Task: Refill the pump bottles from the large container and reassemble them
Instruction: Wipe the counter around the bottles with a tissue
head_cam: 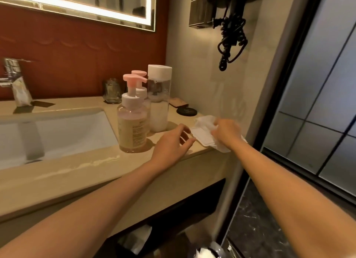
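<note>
On the bathroom worktop the upright pump bottles stand just left of both hands, nearest the spread, empty left hand, while the right hand grips a white wipes pack.

Bathroom, sink, faucet, lit mirror, wall hairdryer

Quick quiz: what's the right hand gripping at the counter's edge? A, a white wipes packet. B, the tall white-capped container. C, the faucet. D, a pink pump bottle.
A: the right hand is closed on the white wipes packet at the counter edge, while both pump bottles stand untouched to the left.
</note>
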Demonstrator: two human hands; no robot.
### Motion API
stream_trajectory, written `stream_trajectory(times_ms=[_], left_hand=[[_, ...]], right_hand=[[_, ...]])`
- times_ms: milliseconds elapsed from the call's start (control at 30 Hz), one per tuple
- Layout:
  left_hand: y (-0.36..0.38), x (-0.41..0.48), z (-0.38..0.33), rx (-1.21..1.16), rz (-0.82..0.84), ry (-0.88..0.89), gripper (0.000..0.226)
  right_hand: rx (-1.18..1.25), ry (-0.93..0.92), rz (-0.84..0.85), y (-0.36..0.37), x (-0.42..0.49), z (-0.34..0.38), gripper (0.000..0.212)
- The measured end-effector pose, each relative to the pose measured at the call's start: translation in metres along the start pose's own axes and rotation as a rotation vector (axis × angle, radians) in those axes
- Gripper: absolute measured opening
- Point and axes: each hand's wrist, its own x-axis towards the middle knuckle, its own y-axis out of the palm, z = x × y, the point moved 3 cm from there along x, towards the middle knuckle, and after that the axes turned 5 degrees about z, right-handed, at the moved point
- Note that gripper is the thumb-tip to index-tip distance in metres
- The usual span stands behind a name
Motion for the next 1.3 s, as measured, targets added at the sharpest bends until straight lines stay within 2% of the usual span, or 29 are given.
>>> stream_trajectory(times_ms=[100, 233, 367, 567, 667, 733, 900, 1167, 1300], left_hand=[[-0.001, 0.003, 0.003, 0.010, -0.020, -0.001, 0.026], [-0.008, 0.001, 0.005, 0.007, -0.024, 0.001, 0.028], [-0.017, 0.000, 0.011, -0.013, -0.028, -0.019, 0.029], [-0.029, -0.009, 0.022, -0.014, -0.043, 0.013, 0.040], [-0.036, -0.021, 0.029, 0.020, -0.107, 0.009, 0.055], [-0.044, -0.030, 0.030, 0.001, -0.167, -0.009, 0.057], [-0.075, -0.053, 0.031, 0.018, -0.246, -0.035, 0.047], [-0.136, -0.091, 0.056, 0.018, -0.273, -0.114, 0.007], [-0.153, -0.111, 0.063, -0.028, -0.160, -0.078, 0.028]], right_hand=[[0.019, 0.005, -0.022, 0.002, 0.006, -0.002, 0.026], [0.240, -0.008, -0.117, -0.009, 0.005, 0.003, 0.025], [0.376, -0.130, -0.103, -0.025, -0.007, 0.023, 0.019], [0.617, -0.265, 0.073, -0.051, -0.033, 0.063, 0.012], [0.705, -0.290, 0.210, -0.062, -0.045, 0.078, 0.012], [0.722, -0.312, 0.297, -0.067, -0.053, 0.088, 0.013], [0.752, -0.382, 0.477, -0.070, -0.071, 0.113, 0.020], [0.841, -0.392, 0.668, -0.051, -0.098, 0.166, 0.015], [0.842, -0.442, 0.687, -0.047, -0.111, 0.195, 0.020]])
